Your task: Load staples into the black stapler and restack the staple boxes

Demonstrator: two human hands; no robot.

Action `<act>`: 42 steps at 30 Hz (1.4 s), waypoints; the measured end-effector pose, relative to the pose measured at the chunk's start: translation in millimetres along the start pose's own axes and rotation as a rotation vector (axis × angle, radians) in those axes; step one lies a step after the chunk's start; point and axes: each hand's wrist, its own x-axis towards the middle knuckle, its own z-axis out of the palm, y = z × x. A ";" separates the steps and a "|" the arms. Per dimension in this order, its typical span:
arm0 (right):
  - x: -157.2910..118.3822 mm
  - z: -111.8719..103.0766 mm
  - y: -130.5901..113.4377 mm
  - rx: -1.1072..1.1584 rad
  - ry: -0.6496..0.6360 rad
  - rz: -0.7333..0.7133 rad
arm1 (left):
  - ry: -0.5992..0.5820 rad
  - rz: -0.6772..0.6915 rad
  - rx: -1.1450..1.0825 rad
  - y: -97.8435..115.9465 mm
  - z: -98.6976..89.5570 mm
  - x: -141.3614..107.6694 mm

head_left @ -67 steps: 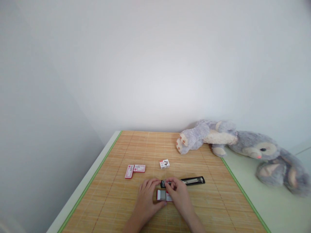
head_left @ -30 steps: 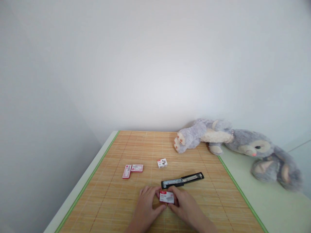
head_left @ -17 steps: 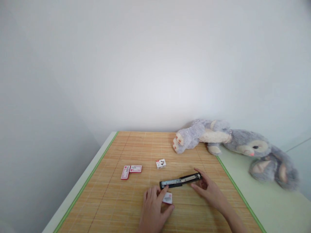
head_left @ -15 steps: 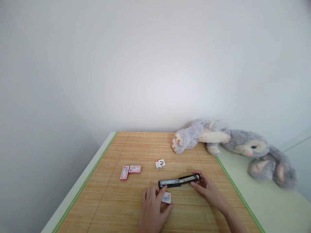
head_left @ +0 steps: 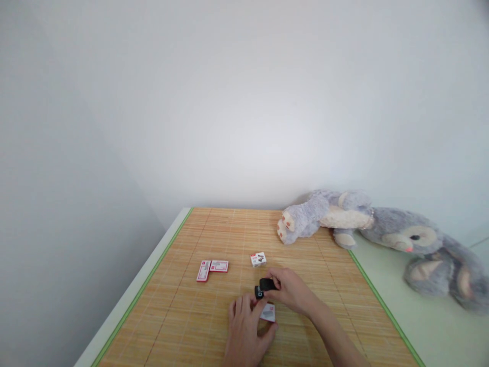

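Note:
In the head view, my right hand (head_left: 288,288) pinches the black top arm of a stapler (head_left: 267,284), folded over above its base. The base's end shows at the left of the fingers; the rest is hidden by my hand. My left hand (head_left: 246,326) rests on the mat just in front, its index fingertip beside the stapler's end. A small white-and-pink staple box (head_left: 268,312) lies between my left thumb and index finger, which close around it.
Two flat white-and-pink boxes lie at the left, one upright box (head_left: 204,270) and one sideways box (head_left: 219,266). A small white box with a stapler picture (head_left: 258,259) stands behind the stapler. A grey plush rabbit (head_left: 344,216) lies along the back right of the bamboo mat (head_left: 183,316).
The stapler lay spread open; its top arm has swung leftward over the base in my right hand. My left hand stays by the staple box. The view has shifted slightly.

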 end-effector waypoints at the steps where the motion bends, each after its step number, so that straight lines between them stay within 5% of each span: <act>1: 2.0 4.2 -0.9 -0.022 -0.012 0.005 | 0.009 0.009 0.002 0.1 -0.9 -1.5; 6: -0.1 7.8 6.4 -0.092 -0.013 0.035 | 0.029 0.025 0.070 -20.5 -8.0 -12.2; 13: -9.8 2.0 22.0 -0.115 0.035 0.085 | 0.437 -0.378 0.334 -92.3 -46.8 16.7; 17: -10.7 2.6 20.8 -0.121 0.043 0.084 | 0.381 -0.361 0.265 -133.8 -68.4 25.7; 21: -10.9 3.5 21.4 -0.122 0.048 0.092 | 0.262 -0.193 0.132 -161.3 -80.6 3.9; 28: -10.4 5.0 23.7 -0.113 0.046 0.092 | 0.076 -0.128 -0.071 -147.2 -81.6 -2.9; 34: -12.0 4.9 22.4 -0.117 0.049 0.100 | 0.020 -0.040 0.020 -142.7 -82.3 14.7; 42: -10.2 5.5 24.0 -0.101 0.051 0.098 | -0.003 0.032 0.135 -133.3 -75.2 -4.7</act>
